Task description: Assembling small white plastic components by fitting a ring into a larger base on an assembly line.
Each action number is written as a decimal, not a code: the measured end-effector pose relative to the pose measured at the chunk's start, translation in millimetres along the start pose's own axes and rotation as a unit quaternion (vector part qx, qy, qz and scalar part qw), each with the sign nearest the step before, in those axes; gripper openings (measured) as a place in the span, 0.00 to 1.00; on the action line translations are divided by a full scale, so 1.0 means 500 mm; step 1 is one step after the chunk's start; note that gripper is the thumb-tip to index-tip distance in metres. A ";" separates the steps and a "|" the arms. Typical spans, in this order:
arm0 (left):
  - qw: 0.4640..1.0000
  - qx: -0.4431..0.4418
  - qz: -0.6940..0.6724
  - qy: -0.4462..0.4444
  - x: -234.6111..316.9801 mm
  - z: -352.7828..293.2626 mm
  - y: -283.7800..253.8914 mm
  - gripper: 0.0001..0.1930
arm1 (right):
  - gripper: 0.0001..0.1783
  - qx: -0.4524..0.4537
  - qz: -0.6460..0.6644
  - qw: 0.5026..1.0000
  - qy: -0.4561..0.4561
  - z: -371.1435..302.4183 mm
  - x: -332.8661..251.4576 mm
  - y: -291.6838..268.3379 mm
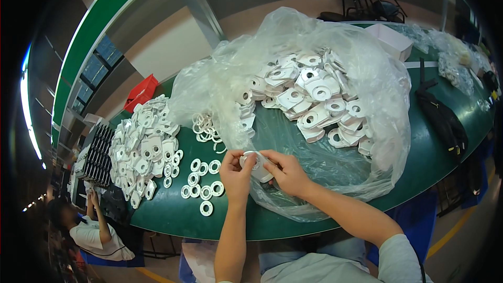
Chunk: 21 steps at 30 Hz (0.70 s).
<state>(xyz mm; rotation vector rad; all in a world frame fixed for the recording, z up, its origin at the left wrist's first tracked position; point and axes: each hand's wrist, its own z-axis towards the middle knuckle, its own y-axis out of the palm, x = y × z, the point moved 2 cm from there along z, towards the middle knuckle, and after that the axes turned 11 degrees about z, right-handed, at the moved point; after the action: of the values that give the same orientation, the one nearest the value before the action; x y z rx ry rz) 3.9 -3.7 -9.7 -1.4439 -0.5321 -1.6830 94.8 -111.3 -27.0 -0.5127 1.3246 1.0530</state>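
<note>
Close to my body, above the near side of the table, I hold a white plastic part with a round end (262, 175) between both hands. My left hand (236, 177) pinches its left side, thumb laid over the round end. The fingers of my right hand (287, 174) are closed on its right edge. A curved white rim shows at the top of the part; whether it is a separate ring is hidden by my fingers. Left of my left hand lie several flat white rings (206, 192). Beyond them is a small heap of thin white hoops (205, 128).
A large clear plastic bag (385, 126) lies open ahead, holding a heap of white parts (309, 94). Another heap (144, 147) lies left, beside stacked black trays (96, 154). Behind stand a red bin (141, 93) and a white box (392, 42). A co-worker (99, 233) sits far left.
</note>
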 end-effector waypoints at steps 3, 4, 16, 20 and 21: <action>1.000 -0.023 0.002 0.008 -0.003 -0.004 0.017 0.11 | 0.16 0.019 0.030 0.999 0.002 0.004 0.017 -0.006; 0.999 -0.038 0.003 0.018 -0.003 -0.004 0.022 0.12 | 0.16 0.020 0.072 0.997 0.003 0.007 0.021 -0.009; 0.999 -0.040 0.007 0.035 0.013 0.000 -0.007 0.15 | 0.16 -0.011 0.184 0.981 0.053 0.022 0.015 -0.031; 1.000 -0.011 -0.017 0.005 0.009 0.004 -0.017 0.07 | 0.17 -0.032 0.113 0.992 0.041 0.016 0.011 -0.021; 1.000 -0.011 -0.016 0.005 0.001 0.005 -0.019 0.07 | 0.17 -0.033 0.113 0.992 0.041 0.013 0.013 -0.016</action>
<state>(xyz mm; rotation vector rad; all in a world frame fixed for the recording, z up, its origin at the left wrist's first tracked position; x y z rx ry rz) -2.2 3.7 -6.8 -1.4488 -0.5371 -1.7250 104.2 -107.5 -33.4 -0.4669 1.4495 1.2776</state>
